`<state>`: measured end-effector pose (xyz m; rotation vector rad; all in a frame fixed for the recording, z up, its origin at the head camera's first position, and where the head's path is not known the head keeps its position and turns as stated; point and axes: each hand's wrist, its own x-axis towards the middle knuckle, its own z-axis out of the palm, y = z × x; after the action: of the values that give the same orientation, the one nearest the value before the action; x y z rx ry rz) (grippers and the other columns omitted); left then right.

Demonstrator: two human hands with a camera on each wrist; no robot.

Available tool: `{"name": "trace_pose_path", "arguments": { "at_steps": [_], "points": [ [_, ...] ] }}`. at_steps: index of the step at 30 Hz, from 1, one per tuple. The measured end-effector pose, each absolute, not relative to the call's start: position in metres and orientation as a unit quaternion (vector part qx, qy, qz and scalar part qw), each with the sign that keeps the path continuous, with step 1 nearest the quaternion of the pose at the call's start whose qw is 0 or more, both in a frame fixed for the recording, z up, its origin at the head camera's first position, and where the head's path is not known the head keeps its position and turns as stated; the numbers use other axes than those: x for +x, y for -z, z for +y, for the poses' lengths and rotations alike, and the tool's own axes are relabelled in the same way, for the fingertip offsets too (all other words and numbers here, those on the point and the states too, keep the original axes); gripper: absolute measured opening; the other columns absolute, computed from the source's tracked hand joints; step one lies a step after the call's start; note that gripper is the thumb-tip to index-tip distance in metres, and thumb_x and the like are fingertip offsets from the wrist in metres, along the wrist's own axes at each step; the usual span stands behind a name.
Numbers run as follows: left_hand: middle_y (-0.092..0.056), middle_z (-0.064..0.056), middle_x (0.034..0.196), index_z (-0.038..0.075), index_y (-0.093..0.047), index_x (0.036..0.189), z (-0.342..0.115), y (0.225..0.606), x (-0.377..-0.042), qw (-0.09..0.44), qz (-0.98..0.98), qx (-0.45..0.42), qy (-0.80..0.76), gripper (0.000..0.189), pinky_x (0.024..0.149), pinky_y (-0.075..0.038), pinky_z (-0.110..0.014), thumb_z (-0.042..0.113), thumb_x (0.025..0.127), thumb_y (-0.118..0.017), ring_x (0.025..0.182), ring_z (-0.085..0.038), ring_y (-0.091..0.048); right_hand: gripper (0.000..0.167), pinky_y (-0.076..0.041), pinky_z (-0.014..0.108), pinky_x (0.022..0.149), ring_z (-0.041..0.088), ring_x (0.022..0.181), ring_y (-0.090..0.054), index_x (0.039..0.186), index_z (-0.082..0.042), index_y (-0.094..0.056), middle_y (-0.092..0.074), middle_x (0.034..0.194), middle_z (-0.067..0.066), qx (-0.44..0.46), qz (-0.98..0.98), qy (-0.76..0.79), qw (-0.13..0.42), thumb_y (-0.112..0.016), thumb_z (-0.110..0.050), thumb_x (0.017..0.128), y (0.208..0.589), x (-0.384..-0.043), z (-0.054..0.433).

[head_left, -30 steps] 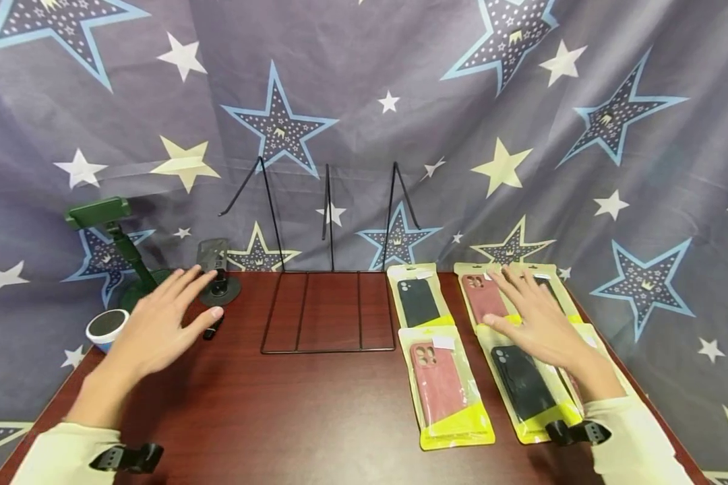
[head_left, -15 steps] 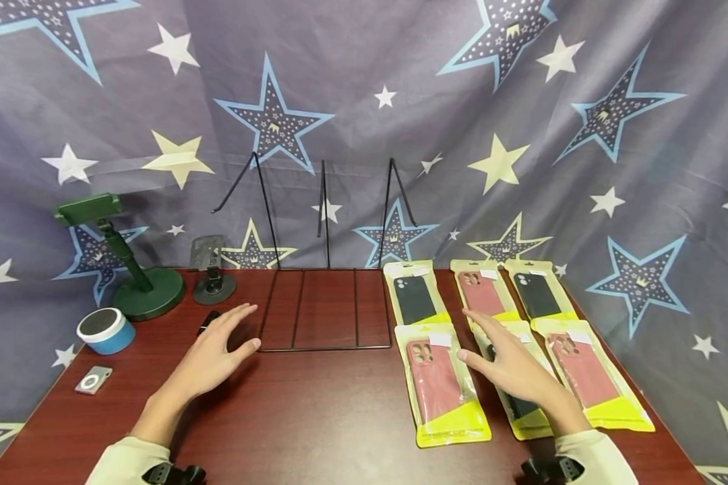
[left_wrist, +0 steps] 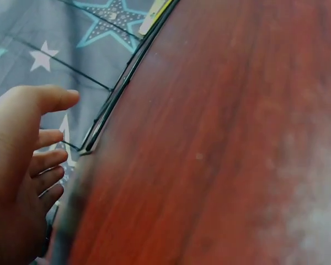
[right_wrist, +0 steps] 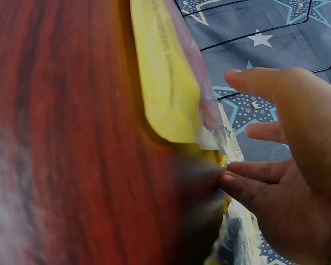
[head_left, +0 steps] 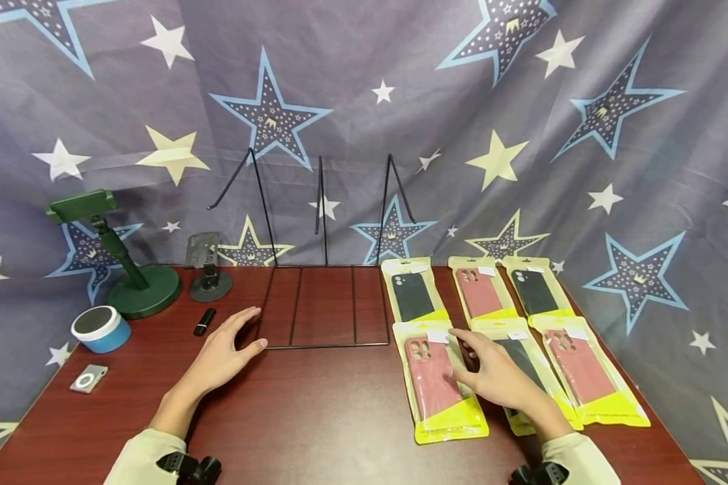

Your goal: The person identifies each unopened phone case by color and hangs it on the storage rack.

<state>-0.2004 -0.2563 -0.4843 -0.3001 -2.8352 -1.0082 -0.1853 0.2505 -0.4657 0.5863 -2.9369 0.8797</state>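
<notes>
My left hand (head_left: 215,364) hovers over the table beside the near left corner of a black wire rack (head_left: 327,347), fingers loosely extended and holding nothing. In the left wrist view the left hand (left_wrist: 22,149) has its thumb apart from the fingers. My right hand (head_left: 503,377) reaches over the gap between a bagged pink phone case (head_left: 433,377) and a bagged dark phone case (head_left: 518,360), partly covering the dark one. Its thumb overlaps the pink case's bag. In the right wrist view the right hand (right_wrist: 303,160) is spread, with fingertips close by the bags' edges.
Behind lie more bagged cases: dark (head_left: 412,296), pink (head_left: 479,293) and dark (head_left: 534,293). Another pink one (head_left: 582,367) lies at the right. On the left stand a green phone stand (head_left: 136,289), a small dark stand (head_left: 210,283), a blue-white speaker (head_left: 101,330), a USB stick (head_left: 204,322) and a small silver player (head_left: 88,378).
Both hands have moved inward and nearer the table, the right leaving the far right bags for the gap beside the front pink case. The left has uncovered the stands and USB stick.
</notes>
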Motion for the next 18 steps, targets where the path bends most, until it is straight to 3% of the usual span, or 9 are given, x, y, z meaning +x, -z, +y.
{"name": "trace_pose_path", "arguments": {
  "at_steps": [3,11,15,18],
  "points": [
    [-0.041,-0.022,0.161,0.008,-0.044,0.156,-0.261,0.487,-0.199,0.057,-0.937,-0.093,0.333,0.068,0.111,-0.036,-0.071,0.035,0.100,-0.069,0.147,-0.049,-0.039,0.067,-0.057,0.046,0.092,0.023,0.113,-0.065,0.148,-0.014,-0.056,-0.064,0.139,0.009,0.191,-0.942,-0.274,0.025,-0.080,-0.035,0.090,0.469,-0.186,0.248],
    [-0.044,-0.023,0.160,0.006,-0.049,0.154,-0.260,0.496,-0.199,0.064,-0.938,-0.105,0.326,0.064,0.114,-0.034,-0.070,0.036,0.100,-0.069,0.150,-0.047,-0.036,0.063,-0.042,0.071,0.107,0.045,0.134,-0.055,0.145,-0.016,-0.060,-0.061,0.143,0.014,0.179,-0.944,-0.275,0.026,-0.080,-0.034,0.089,0.473,-0.183,0.245],
    [-0.049,-0.020,0.157,0.006,-0.053,0.150,-0.256,0.498,-0.198,0.079,-0.941,-0.111,0.311,0.060,0.116,-0.033,-0.068,0.032,0.099,-0.070,0.150,-0.045,-0.038,0.059,-0.039,0.074,0.107,0.047,0.137,-0.051,0.143,-0.017,-0.063,-0.058,0.145,0.016,0.172,-0.945,-0.278,0.019,-0.080,-0.034,0.089,0.475,-0.183,0.245],
    [-0.051,-0.021,0.156,0.005,-0.054,0.149,-0.256,0.496,-0.197,0.087,-0.941,-0.112,0.308,0.058,0.116,-0.034,-0.067,0.029,0.099,-0.071,0.149,-0.045,-0.039,0.058,-0.045,0.068,0.104,0.043,0.132,-0.054,0.142,-0.016,-0.064,-0.059,0.142,0.014,0.169,-0.944,-0.284,0.014,-0.081,-0.033,0.089,0.476,-0.183,0.243]
  ]
}}
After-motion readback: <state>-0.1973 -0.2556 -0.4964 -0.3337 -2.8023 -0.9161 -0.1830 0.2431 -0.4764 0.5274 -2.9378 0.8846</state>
